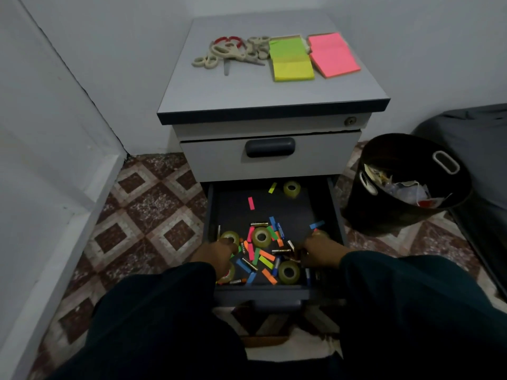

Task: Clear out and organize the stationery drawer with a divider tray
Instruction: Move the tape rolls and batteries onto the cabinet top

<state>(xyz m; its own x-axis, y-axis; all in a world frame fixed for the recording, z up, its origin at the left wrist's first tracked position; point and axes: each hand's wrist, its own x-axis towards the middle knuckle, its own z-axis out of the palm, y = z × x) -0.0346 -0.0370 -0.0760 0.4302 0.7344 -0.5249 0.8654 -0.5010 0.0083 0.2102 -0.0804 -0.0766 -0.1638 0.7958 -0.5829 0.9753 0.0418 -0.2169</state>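
Both hands reach into the open dark pull-out drawer (274, 293) of the grey pedestal cabinet (271, 86).

The left hand (219, 253) lies among clear tape rolls (261, 237), neon paper strips (266, 255) and small batteries (280, 251); the right hand (319, 249) sits against the right wall. Fingers are hidden, so neither grip can be judged. The drawer's rear floor is mostly bare. A black waste bin (406, 187) stands just beside the cabinet.

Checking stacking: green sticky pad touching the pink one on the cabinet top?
Apart. Head view shows a grey strip of cabinet top between the green sticky pad and pink pad.
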